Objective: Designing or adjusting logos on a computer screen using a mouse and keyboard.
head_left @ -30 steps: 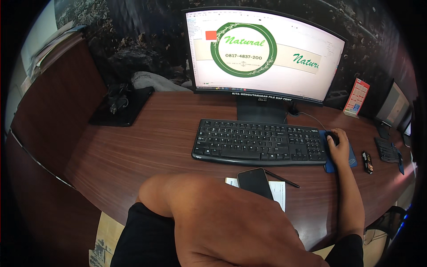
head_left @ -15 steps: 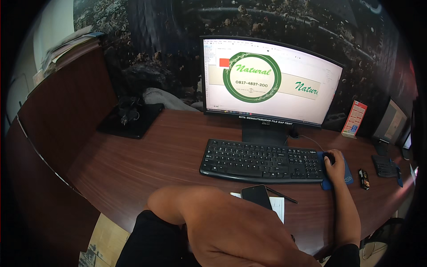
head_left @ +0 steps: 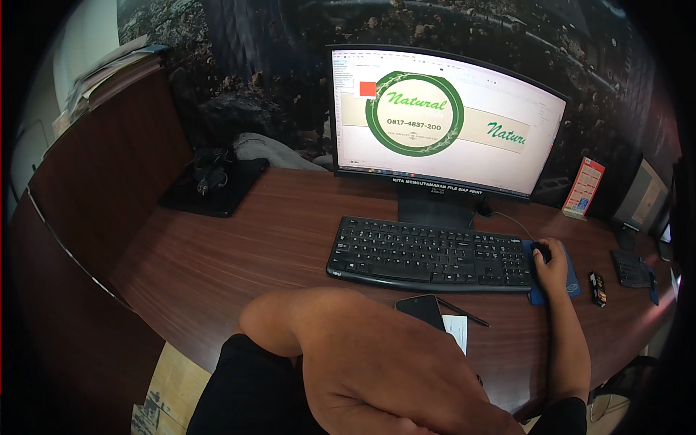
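Close to the camera, at the bottom middle, my left arm is bent and my left hand [head_left: 391, 362] is raised over the desk's near side. Its back is visible, but its fingers are hidden, as is anything in them. At the right, my right hand [head_left: 554, 265] is curled over a black mouse [head_left: 539, 250] on a blue mouse pad [head_left: 572, 275]. Just left of the pad lies a black keyboard [head_left: 428, 254], touched by neither hand. Beyond it, a monitor [head_left: 435, 185] displays a green ring design with lettering and a small red-orange square.
Partly behind my left hand are a phone [head_left: 419, 308], a black pen [head_left: 464, 312] and a white paper [head_left: 457, 332]. A small dark box [head_left: 597, 288] lies right of my forearm. Farther off stand a desk calendar [head_left: 583, 188], a second keyboard [head_left: 633, 268] and a black stand [head_left: 210, 188].
The whole view has shifted slightly, so the monitor and keyboard sit a little higher. My left hand covers more of the white paper. My right hand stays on the mouse.
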The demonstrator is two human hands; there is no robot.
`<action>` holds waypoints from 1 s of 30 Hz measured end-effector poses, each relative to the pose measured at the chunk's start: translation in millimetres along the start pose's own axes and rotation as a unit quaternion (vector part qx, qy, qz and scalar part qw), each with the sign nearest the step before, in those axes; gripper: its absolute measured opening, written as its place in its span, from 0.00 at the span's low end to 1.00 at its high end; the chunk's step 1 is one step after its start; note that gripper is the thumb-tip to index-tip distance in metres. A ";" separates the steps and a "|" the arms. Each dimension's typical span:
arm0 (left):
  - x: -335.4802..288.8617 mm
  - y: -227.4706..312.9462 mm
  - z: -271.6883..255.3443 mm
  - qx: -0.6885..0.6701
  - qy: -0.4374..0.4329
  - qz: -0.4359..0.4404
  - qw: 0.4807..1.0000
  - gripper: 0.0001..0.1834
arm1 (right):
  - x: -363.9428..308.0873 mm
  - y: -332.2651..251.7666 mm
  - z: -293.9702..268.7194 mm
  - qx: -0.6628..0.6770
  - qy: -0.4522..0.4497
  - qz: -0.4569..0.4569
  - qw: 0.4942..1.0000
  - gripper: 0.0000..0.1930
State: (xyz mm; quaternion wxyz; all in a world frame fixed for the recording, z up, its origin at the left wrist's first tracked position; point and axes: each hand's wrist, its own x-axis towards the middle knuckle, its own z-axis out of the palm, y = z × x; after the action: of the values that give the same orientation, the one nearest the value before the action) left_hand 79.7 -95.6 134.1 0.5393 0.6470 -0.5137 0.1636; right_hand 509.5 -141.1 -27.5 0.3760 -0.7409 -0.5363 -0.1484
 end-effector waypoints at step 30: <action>9.7 -4.0 -5.0 0.130 0.057 -0.106 0.984 0.31 | -1.2 -6.4 -2.6 -0.004 -0.020 0.028 0.999 0.13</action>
State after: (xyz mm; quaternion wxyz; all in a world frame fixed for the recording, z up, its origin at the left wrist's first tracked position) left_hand 88.8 -96.3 141.2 0.4929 0.7523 -0.3850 0.2071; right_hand 503.7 -142.8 -23.9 0.3663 -0.7598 -0.5224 -0.1248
